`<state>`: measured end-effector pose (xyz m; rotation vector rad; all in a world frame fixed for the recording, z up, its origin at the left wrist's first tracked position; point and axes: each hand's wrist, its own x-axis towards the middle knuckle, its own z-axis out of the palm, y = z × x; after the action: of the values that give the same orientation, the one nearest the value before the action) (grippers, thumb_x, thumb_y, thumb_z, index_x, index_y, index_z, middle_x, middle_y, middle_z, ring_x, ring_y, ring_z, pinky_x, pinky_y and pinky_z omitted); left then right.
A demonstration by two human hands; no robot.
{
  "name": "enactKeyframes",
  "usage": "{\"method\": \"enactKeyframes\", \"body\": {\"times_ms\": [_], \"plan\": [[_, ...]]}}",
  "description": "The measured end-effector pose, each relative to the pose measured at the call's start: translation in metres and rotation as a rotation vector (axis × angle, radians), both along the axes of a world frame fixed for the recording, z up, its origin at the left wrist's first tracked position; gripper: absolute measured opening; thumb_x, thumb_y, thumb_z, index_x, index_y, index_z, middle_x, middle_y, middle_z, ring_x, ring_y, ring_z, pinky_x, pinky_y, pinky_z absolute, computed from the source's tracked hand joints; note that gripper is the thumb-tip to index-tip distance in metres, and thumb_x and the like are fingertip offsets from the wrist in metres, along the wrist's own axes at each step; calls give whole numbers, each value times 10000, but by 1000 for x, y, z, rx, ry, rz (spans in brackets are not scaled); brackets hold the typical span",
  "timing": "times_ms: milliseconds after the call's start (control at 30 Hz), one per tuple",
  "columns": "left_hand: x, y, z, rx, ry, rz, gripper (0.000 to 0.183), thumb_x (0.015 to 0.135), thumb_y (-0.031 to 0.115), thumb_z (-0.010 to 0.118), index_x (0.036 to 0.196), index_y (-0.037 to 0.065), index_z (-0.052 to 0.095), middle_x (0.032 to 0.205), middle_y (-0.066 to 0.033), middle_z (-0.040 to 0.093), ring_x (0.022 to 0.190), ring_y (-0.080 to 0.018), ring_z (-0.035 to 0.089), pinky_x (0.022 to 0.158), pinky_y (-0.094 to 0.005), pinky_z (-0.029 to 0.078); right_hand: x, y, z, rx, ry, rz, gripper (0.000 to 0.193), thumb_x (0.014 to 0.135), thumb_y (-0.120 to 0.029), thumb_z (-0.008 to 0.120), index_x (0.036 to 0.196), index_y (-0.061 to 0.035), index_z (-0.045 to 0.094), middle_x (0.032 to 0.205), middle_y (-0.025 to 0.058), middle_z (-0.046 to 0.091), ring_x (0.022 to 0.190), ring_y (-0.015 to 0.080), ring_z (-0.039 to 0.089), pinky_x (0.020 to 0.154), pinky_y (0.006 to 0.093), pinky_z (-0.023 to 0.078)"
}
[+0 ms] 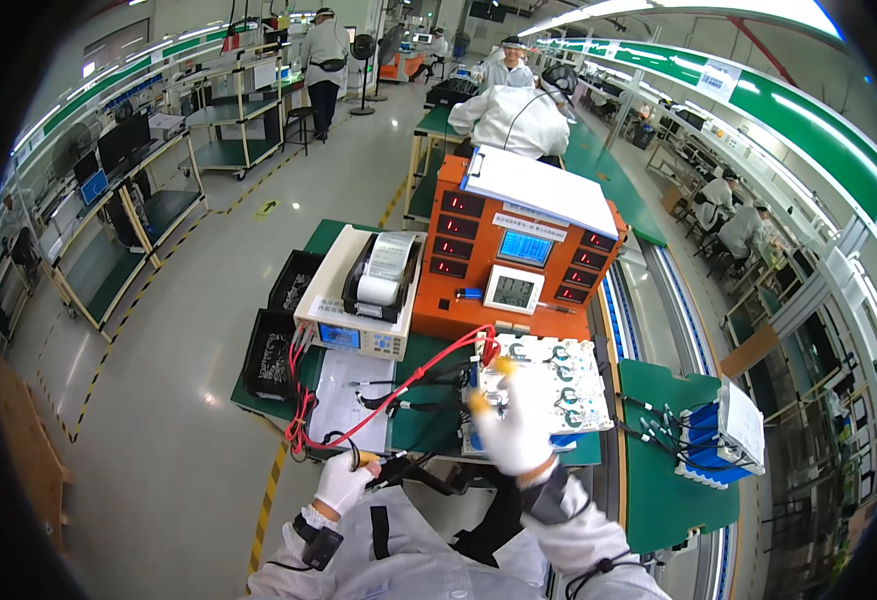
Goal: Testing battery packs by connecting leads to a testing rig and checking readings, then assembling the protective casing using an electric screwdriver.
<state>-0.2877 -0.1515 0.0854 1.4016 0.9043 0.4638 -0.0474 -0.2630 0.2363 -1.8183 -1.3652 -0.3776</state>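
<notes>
My left hand (344, 482), in a white glove with yellow fingertips, is closed around a thin black cable (399, 462) by the front edge of the green bench. My right hand (516, 430), gloved the same way and blurred by motion, reaches over the front left part of a white board (559, 385) with round black coils. Its thumb and forefinger are spread, and I see nothing between them. Red leads (419, 373) run from the white tester (359, 338) toward the board, ending beside the right fingertips. Blue parts show under the board.
An orange box (459, 306) with red displays stands behind the board. A label printer (384, 280) sits on the tester. Black bins (271, 350) are at the left. On the right, a blue-sided unit with cables (714, 440) rests on a green plate (649, 510). People work farther back.
</notes>
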Motion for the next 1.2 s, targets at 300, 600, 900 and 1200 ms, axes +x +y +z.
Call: {"method": "enactKeyframes", "body": {"times_ms": [300, 600, 900, 1200], "plan": [[26, -2, 14, -301, -246, -137, 145, 905, 117, 658, 991, 0, 659, 675, 44, 568, 479, -16, 397, 439, -206, 300, -50, -2, -104, -407, 3, 388, 227, 755, -141, 677, 955, -53, 612, 874, 137, 626, 847, 336, 611, 775, 441, 465], [35, -11, 10, -368, -255, -110, 136, 908, 117, 640, 974, -1, 657, 678, 34, 569, 451, -27, 397, 416, -208, 295, -36, -7, -113, -483, 363, 389, 181, 842, -215, 651, 971, -105, 714, 826, 142, 688, 772, 340, 666, 689, 410, 532], [51, 22, 6, -382, -347, 205, 107, 933, 156, 616, 925, 60, 567, 570, -2, 506, 374, -76, 410, 334, -248, 312, -33, -1, -122, -424, 322, 342, 205, 914, -263, 608, 1043, -127, 690, 836, 135, 664, 769, 348, 646, 660, 435, 511], [83, 40, 3, -381, -561, 470, 191, 981, 227, 571, 1044, 48, 591, 663, -69, 595, 370, -80, 380, 340, -246, 270, -45, 6, -121, -652, 53, 438, 148, 850, -162, 592, 956, -95, 672, 823, 150, 632, 789, 353, 629, 726, 458, 490]]}}
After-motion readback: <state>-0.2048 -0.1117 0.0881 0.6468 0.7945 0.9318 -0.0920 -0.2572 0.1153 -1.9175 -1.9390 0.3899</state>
